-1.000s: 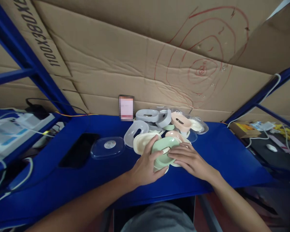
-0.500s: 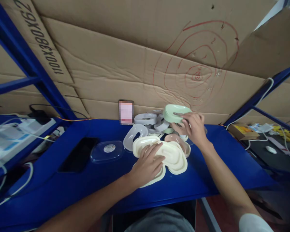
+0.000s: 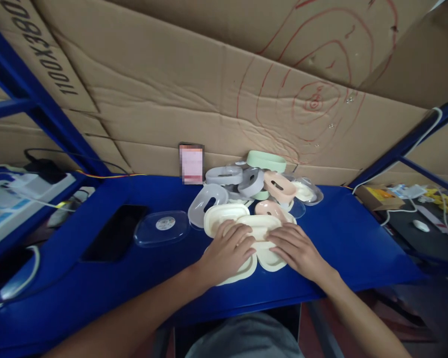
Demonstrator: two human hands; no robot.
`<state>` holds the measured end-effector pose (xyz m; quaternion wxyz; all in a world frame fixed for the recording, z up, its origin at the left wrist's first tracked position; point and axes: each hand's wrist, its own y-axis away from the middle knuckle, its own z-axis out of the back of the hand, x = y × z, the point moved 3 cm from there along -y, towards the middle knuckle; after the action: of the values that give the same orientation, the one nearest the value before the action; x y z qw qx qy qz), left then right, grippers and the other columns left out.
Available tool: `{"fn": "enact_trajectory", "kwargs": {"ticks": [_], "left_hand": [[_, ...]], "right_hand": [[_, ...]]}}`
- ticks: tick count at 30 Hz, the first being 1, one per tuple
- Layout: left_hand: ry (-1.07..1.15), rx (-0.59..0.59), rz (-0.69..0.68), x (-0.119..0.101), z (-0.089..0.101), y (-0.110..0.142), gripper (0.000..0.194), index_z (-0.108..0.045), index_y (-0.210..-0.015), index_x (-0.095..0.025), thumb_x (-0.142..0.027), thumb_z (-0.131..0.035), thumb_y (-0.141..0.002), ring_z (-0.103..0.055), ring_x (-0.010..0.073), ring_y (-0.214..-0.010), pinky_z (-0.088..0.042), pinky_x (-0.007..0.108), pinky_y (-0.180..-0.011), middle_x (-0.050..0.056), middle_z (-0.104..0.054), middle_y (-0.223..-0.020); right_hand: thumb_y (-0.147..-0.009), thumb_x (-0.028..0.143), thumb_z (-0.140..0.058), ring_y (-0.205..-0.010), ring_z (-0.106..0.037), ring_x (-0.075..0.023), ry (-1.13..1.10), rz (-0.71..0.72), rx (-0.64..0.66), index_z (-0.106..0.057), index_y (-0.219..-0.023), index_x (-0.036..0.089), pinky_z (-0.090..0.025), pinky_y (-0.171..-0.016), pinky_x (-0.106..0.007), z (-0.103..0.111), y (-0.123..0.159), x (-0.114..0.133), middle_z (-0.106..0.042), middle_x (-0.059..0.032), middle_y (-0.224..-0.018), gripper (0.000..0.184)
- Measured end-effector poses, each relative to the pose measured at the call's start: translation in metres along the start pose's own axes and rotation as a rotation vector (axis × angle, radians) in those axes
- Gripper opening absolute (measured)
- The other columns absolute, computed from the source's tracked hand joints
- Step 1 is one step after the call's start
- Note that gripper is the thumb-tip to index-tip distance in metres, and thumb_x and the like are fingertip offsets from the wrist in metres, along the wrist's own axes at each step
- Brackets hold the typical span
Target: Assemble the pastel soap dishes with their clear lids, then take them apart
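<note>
Cream plastic trays (image 3: 224,215) lie overlapped on the blue table (image 3: 343,238). My left hand (image 3: 228,251) rests flat on them, fingers stretched out. My right hand (image 3: 294,249) lies flat beside it on the same trays, fingers apart. Behind them is a heap of plastic parts: a green tray (image 3: 266,160) on top at the back, grey pieces (image 3: 224,175), a pink piece (image 3: 280,185) and a translucent oval piece (image 3: 206,203).
A clear lid with a round sticker (image 3: 160,226) lies left of the pile, next to a dark rectangular opening (image 3: 114,231). A small card (image 3: 191,163) leans on the cardboard wall (image 3: 194,94). Cables and devices sit on both sides.
My right hand set the green tray on top of the heap at the back and came back down onto the cream trays. My left hand stayed on them.
</note>
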<state>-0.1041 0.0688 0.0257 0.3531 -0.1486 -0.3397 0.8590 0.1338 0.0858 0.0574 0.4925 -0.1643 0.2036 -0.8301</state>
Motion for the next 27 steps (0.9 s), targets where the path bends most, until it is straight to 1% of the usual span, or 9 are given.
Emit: {"fn": "enact_trajectory", "kwargs": {"ticks": [3, 7, 10, 13, 15, 17, 20, 24, 27], "left_hand": [[-0.016, 0.027, -0.036, -0.005, 0.016, -0.007, 0.017, -0.068, -0.115, -0.019, -0.031, -0.061, -0.105, -0.067, 0.0272, -0.117, -0.042, 0.051, -0.115, 0.012, -0.072, -0.123], [-0.084, 0.152, -0.022, -0.023, 0.038, 0.000, 0.025, -0.070, -0.117, -0.020, -0.040, -0.062, -0.105, -0.063, 0.0304, -0.127, -0.039, 0.051, -0.119, 0.013, -0.070, -0.133], [-0.066, 0.215, 0.035, -0.037, 0.046, 0.029, 0.036, -0.069, -0.128, -0.025, -0.050, -0.059, -0.105, -0.062, 0.0311, -0.131, -0.034, 0.053, -0.122, 0.011, -0.068, -0.140], [-0.137, 0.235, 0.090, -0.040, 0.048, 0.066, 0.039, -0.065, -0.142, -0.027, -0.041, -0.055, -0.107, -0.061, 0.0320, -0.135, -0.030, 0.055, -0.125, 0.012, -0.063, -0.150], [-0.158, 0.251, 0.156, -0.037, 0.048, 0.085, 0.042, -0.062, -0.147, -0.028, -0.035, -0.055, -0.106, -0.061, 0.0324, -0.137, -0.033, 0.056, -0.123, 0.012, -0.061, -0.153], [-0.149, 0.258, 0.214, -0.036, 0.049, 0.098, 0.043, -0.061, -0.148, -0.029, -0.030, -0.055, -0.106, -0.062, 0.0317, -0.137, -0.041, 0.054, -0.119, 0.012, -0.061, -0.154], [-0.113, 0.239, 0.261, -0.043, 0.053, 0.105, 0.041, -0.063, -0.145, -0.029, -0.025, -0.054, -0.105, -0.063, 0.0300, -0.136, -0.054, 0.048, -0.107, 0.011, -0.062, -0.153], [-0.050, 0.233, 0.257, -0.060, 0.058, 0.109, 0.036, -0.068, -0.137, -0.033, -0.028, -0.058, -0.103, -0.069, 0.0291, -0.128, -0.059, 0.049, -0.103, 0.006, -0.070, -0.142], [-0.032, 0.237, 0.265, -0.069, 0.063, 0.115, 0.033, -0.069, -0.133, -0.033, -0.030, -0.060, -0.101, -0.072, 0.0295, -0.122, -0.060, 0.052, -0.103, 0.004, -0.073, -0.137]], "right_hand": [[-0.104, 0.021, -0.064, -0.118, -0.072, -0.0271, 0.051, -0.108, -0.131, -0.061, -0.147, 0.028, -0.054, -0.106, -0.052, 0.008, 0.016, -0.015, -0.077, -0.0089, -0.128, 0.044], [-0.105, 0.025, -0.063, -0.118, -0.072, -0.0292, 0.165, -0.301, -0.131, -0.068, -0.136, 0.027, -0.055, -0.101, -0.051, 0.019, 0.060, -0.032, -0.077, -0.0095, -0.128, 0.032], [-0.106, 0.030, -0.061, -0.113, -0.073, -0.0310, 0.274, -0.472, -0.150, -0.070, -0.131, 0.025, -0.057, -0.096, -0.051, 0.024, 0.116, -0.050, -0.077, -0.0113, -0.124, 0.027], [-0.107, 0.030, -0.055, -0.117, -0.072, -0.0329, 0.287, -0.565, -0.091, -0.069, -0.135, 0.025, -0.058, -0.099, -0.054, 0.027, 0.165, -0.073, -0.075, -0.0119, -0.129, 0.031], [-0.108, 0.028, -0.051, -0.130, -0.066, -0.0356, 0.258, -0.569, -0.058, -0.063, -0.145, 0.027, -0.056, -0.106, -0.059, 0.028, 0.177, -0.082, -0.069, -0.0127, -0.142, 0.038], [-0.108, 0.027, -0.049, -0.142, -0.057, -0.0396, 0.281, -0.587, -0.095, -0.054, -0.155, 0.033, -0.050, -0.112, -0.065, 0.028, 0.168, -0.077, -0.059, -0.0130, -0.155, 0.047], [-0.108, 0.034, -0.052, -0.147, -0.052, -0.0423, 0.260, -0.581, -0.160, -0.041, -0.163, 0.043, -0.045, -0.115, -0.069, 0.017, 0.123, -0.036, -0.050, -0.0096, -0.164, 0.057], [-0.100, 0.062, -0.061, -0.147, -0.052, -0.0416, 0.042, -0.358, 0.070, -0.029, -0.168, 0.043, -0.049, -0.117, -0.068, -0.021, 0.061, 0.035, -0.048, -0.0063, -0.167, 0.078], [-0.105, 0.051, -0.059, -0.143, -0.058, -0.0355, 0.010, -0.326, 0.119, -0.023, -0.169, 0.044, -0.053, -0.114, -0.065, -0.036, 0.054, 0.052, -0.058, -0.0056, -0.158, 0.073]]}}
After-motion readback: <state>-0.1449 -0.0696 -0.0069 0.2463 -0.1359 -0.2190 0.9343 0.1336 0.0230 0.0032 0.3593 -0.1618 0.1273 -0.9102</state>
